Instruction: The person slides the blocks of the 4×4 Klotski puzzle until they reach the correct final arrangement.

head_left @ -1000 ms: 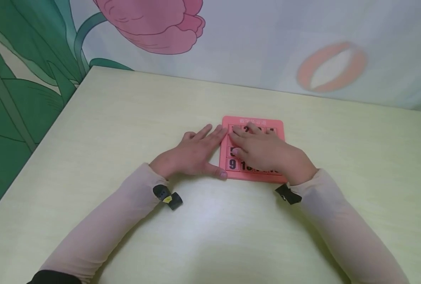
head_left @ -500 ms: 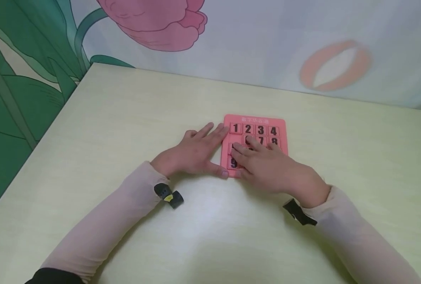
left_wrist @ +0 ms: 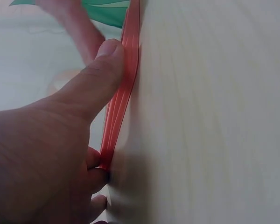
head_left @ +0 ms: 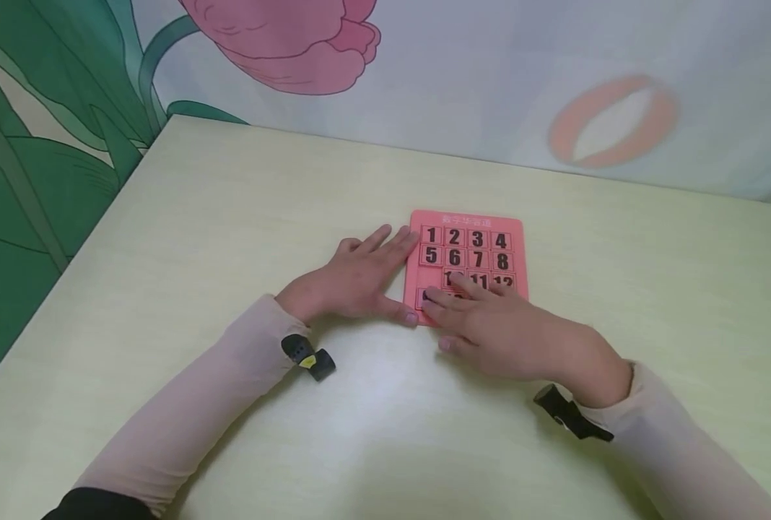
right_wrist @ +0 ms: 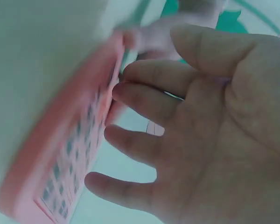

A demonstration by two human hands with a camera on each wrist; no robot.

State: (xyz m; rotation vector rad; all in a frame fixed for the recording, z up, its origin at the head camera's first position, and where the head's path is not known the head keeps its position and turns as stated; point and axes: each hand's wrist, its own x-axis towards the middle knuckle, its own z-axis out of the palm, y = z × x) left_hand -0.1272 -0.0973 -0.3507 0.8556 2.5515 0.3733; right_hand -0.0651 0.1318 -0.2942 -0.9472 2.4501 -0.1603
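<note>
A pink number slide puzzle [head_left: 520, 260] lies flat on the table. Its upper two rows show numbers in order, and a gap [head_left: 429, 277] sits at the left of the third row. My left hand [head_left: 349, 282] braces the puzzle's left side, fingers spread along the edge and thumb at the near corner. In the left wrist view that thumb [left_wrist: 100, 67] presses against the red side wall [left_wrist: 119, 112]. My right hand [head_left: 509, 332] reaches over the bottom rows, fingertips at the lower-left tile, covering part of that row. The right wrist view shows its fingers extended beside the blurred board [right_wrist: 42, 154].
The pale wooden table [head_left: 229, 217] extends all round the puzzle. Behind it hangs a curtain [head_left: 463, 87] printed with a pink flower and green leaves. Black straps [head_left: 307, 357] circle both wrists over light sleeves.
The 5 tile has slid up one row, leaving the gap below it. My right hand has drawn back toward the near edge of the puzzle. My left hand has stayed put.
</note>
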